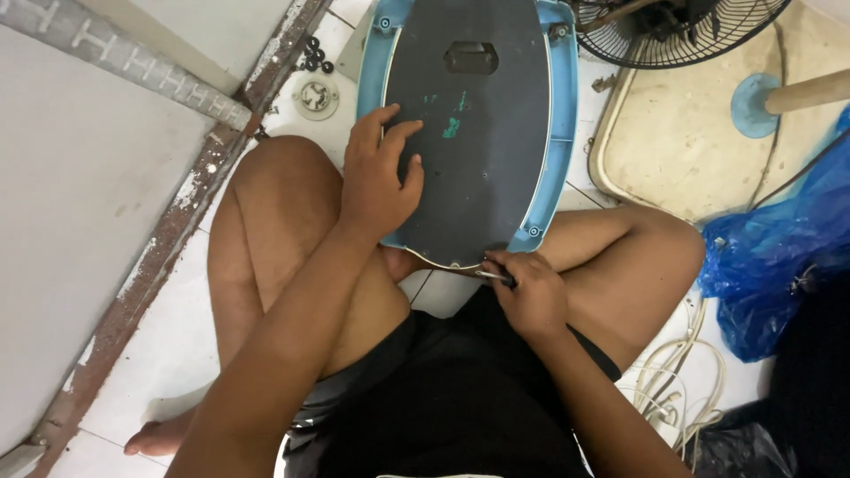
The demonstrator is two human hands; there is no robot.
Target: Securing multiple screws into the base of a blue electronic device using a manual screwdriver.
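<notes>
Head view: a person sits on the white tiled floor with knees drawn up. A large oval panel, dark grey with a light blue rim, lies tilted against the knees, its near end over the lap and its far end toward the top edge of the floor.

The left hand lies flat on the panel's near left part, fingers spread, pressing on it and clasping nothing. The right hand is closed around a thin metal tool, whose tip meets the panel's near edge.

Past the panel's far left corner lie a round white fitting and some small black washers. To the right are a fan grille, a cream tray, a blue plastic bag and white cables.
</notes>
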